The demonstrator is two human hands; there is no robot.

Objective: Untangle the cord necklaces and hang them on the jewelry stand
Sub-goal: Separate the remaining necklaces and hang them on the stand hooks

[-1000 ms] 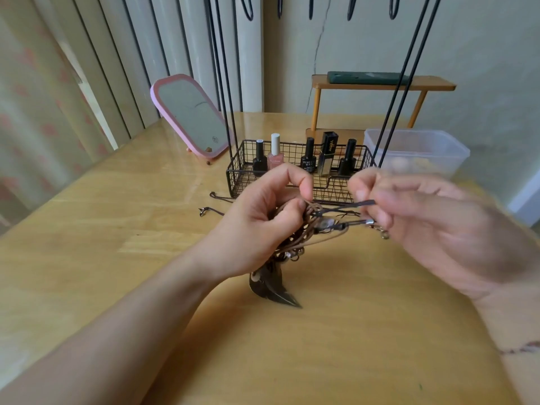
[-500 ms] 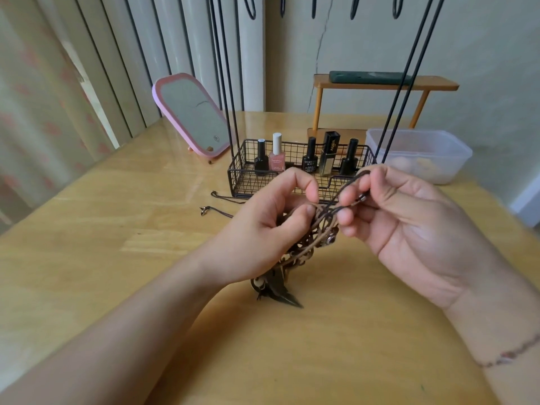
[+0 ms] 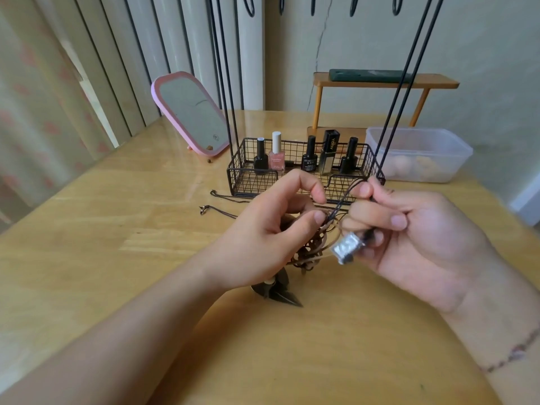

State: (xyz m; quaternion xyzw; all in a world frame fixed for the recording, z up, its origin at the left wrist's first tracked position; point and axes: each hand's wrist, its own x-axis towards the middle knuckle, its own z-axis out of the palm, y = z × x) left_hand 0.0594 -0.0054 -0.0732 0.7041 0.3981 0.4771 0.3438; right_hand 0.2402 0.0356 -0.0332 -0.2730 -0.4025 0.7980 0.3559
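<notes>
Home dressing table, most likely in a bedroom.

Wooden table point(image 3: 87, 258) set against a pale wall and striped curtains point(image 3: 58, 83); pink-framed vanity mirror point(image 3: 191, 112) propped upright at the back; black wire jewelry stand point(image 3: 292, 182) whose basket base holds five nail polish bottles point(image 3: 276, 153) (one pink, the others dark); small wooden shelf point(image 3: 385, 83) with a dark flat object lying on top; clear plastic tub point(image 3: 420, 154) with rounded pale things inside, too blurred to identify; loose thin cords point(image 3: 222, 211) lying on the tabletop beside the stand.
</notes>
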